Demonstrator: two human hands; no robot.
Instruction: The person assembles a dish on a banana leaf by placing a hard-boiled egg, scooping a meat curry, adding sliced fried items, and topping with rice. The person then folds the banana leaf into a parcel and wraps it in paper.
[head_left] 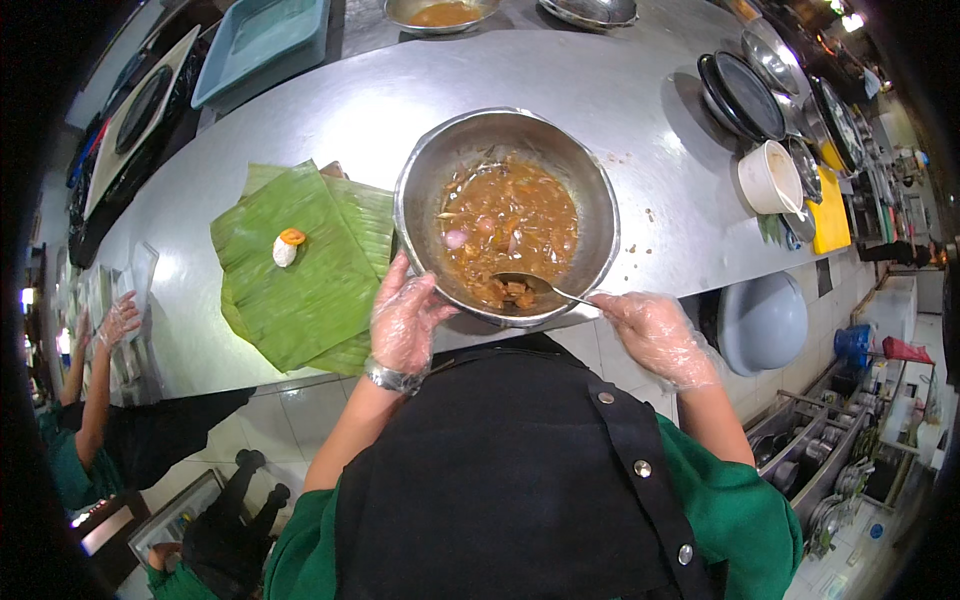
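A steel mixing bowl [412,170] holds a brown sauce [515,205] with shallots and small pieces in it. At its near left rim, my left hand [405,315] in a clear plastic glove grips the bowl, thumb over the edge. My gloved right hand [650,335] holds the handle of a metal spoon [527,281], whose head dips into the sauce near the close side and carries some chunks. Left of the bowl lies a stack of green banana leaves [290,310]. On the top leaf sits a small white lump with an orange piece [287,247].
A blue-grey plastic tub [265,50] stands far left, and a bowl of orange-brown liquid [435,14] at the back. Pans [745,95], a white container [769,178] and a yellow board [829,212] crowd the right edge. A co-worker's gloved hands [118,318] are at the far left.
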